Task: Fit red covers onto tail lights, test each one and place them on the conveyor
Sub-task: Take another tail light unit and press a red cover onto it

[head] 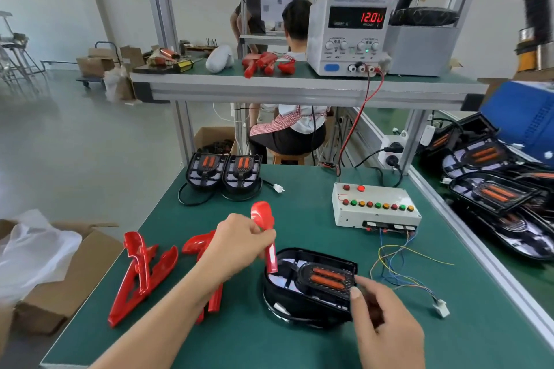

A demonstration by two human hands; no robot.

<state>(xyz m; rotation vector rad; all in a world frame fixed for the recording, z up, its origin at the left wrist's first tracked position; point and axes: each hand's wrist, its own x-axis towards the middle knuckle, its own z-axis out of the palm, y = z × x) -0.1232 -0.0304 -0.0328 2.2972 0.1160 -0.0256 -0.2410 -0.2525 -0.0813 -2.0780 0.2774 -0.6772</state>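
Observation:
A black tail light with two orange strips lies on the green bench in front of me. My left hand grips a red cover and holds it upright, its lower end touching the light's left rim. My right hand holds the light's right end with thumb and fingers. More red covers lie on the bench to the left, partly hidden by my left arm. Two other tail lights stand at the bench's far left edge.
A white test box with coloured buttons sits at right, its loose wires and a connector trailing near my right hand. A power supply stands on the upper shelf. Several tail lights lie on the conveyor at right. A cardboard box stands at left.

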